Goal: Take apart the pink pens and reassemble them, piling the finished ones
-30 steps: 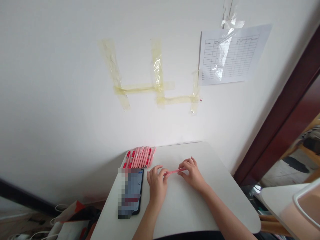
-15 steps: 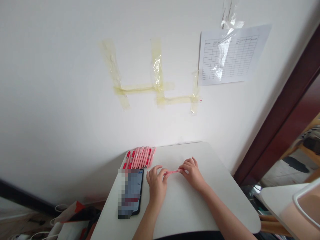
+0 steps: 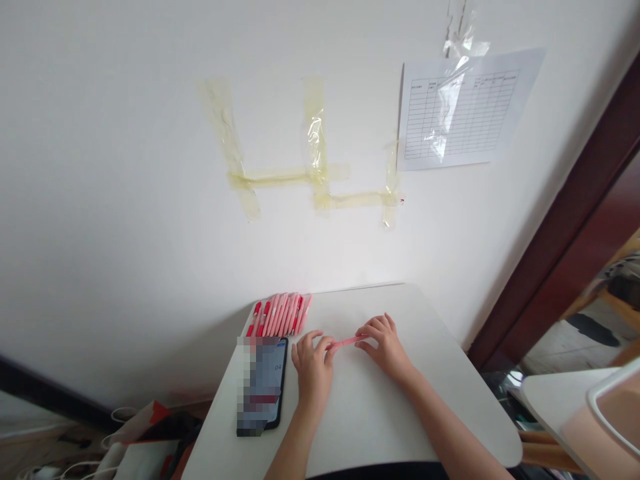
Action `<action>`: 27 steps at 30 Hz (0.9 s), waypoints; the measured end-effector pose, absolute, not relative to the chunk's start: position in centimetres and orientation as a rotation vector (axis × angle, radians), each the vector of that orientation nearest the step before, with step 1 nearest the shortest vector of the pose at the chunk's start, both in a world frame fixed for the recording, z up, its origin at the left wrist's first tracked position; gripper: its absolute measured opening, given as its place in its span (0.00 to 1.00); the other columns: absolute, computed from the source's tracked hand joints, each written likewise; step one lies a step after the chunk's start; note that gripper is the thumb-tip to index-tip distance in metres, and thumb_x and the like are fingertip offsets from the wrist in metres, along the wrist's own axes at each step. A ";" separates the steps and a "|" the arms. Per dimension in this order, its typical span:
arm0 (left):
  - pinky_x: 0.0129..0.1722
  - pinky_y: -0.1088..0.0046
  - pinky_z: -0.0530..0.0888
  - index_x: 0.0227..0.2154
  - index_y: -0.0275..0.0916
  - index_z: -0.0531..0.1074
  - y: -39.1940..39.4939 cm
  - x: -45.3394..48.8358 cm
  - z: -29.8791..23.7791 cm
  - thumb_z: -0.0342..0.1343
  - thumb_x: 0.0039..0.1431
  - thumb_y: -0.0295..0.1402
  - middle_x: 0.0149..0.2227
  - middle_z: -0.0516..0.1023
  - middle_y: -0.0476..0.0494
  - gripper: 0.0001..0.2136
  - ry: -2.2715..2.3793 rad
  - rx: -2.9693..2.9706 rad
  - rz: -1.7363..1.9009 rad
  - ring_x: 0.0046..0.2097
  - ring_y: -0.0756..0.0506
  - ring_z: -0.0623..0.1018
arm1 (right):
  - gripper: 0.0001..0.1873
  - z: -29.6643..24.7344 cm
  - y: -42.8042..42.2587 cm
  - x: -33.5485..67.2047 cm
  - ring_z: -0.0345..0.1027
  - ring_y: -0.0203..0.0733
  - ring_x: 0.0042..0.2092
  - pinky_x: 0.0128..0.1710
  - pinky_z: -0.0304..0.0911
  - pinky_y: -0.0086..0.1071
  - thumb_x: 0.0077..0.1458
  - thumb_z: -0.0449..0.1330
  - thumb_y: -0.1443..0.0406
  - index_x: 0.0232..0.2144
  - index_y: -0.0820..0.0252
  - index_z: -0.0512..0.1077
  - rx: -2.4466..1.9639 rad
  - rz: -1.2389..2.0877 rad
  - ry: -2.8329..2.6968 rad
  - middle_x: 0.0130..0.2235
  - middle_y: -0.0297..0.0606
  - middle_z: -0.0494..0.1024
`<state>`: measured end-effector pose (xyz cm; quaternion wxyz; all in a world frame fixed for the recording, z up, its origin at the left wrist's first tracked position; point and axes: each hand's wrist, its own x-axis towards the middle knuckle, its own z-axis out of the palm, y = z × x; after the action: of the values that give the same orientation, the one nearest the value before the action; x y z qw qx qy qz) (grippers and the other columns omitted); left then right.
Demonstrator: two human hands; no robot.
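A slim pink pen (image 3: 346,342) is held almost level above the white table (image 3: 370,427), spanning the gap between my two hands. My left hand (image 3: 314,363) pinches its left end between thumb and fingers. At the other end, my right hand (image 3: 386,343) has the pen between thumb and fingertips, and the tip there is partly hidden by the fingers. Beyond my left hand, a row of pink and red pens (image 3: 283,315) lies side by side near the wall. A phone (image 3: 273,387), partly blurred out, rests to the left of my left hand.
The white wall (image 3: 150,233) stands right behind the table, with yellowed tape (image 3: 280,179) and a printed sheet (image 3: 457,113) stuck on it. A dark red frame (image 3: 550,233) rises at right, near a white chair or seat (image 3: 560,400). Bags and cables (image 3: 135,433) lie at lower left.
More of the pink pen shows between my hands now, as the right fingers have opened slightly around its end. The number on the phone screen has changed.
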<state>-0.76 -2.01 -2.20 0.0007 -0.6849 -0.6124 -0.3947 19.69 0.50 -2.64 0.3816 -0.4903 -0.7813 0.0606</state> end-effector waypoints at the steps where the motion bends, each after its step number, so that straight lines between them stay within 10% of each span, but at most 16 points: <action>1: 0.58 0.49 0.66 0.35 0.47 0.80 -2.0 -0.8 -2.2 0.57 0.60 0.33 0.48 0.76 0.43 0.06 -1.923 -2.149 -1.234 0.53 0.39 0.74 | 0.04 -2.7 0.5 19.7 0.68 0.47 0.49 0.65 0.47 0.62 0.61 0.64 0.60 0.40 0.47 0.76 -1.250 0.147 -1.988 0.39 0.35 0.77; 9: 0.57 0.50 0.67 0.34 0.46 0.80 -2.0 -0.8 -2.2 0.59 0.59 0.33 0.47 0.77 0.43 0.05 -1.890 -2.139 -1.220 0.53 0.40 0.74 | 0.07 -2.8 0.5 19.6 0.68 0.47 0.48 0.64 0.51 0.60 0.64 0.60 0.58 0.36 0.49 0.77 -1.270 0.125 -1.973 0.41 0.37 0.77; 15: 0.56 0.51 0.67 0.34 0.46 0.80 -1.7 -1.0 -2.7 0.57 0.60 0.32 0.47 0.77 0.42 0.06 -1.885 -2.109 -1.241 0.52 0.39 0.75 | 0.19 -2.4 0.2 19.5 0.71 0.46 0.47 0.66 0.45 0.62 0.57 0.67 0.61 0.51 0.49 0.71 -1.259 0.227 -1.986 0.40 0.35 0.78; 27: 0.56 0.50 0.68 0.34 0.46 0.80 -1.6 -1.0 -2.9 0.57 0.61 0.34 0.47 0.77 0.42 0.06 -1.887 -2.117 -1.275 0.51 0.39 0.75 | 0.05 -2.7 0.5 19.4 0.69 0.47 0.48 0.65 0.45 0.64 0.63 0.61 0.58 0.37 0.48 0.76 -1.269 0.148 -1.988 0.39 0.36 0.77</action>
<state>-1.04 -1.57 -2.86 0.0160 -0.6807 -0.6069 -0.4100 19.41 0.45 -2.66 0.3795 -0.4968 -0.7783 0.0581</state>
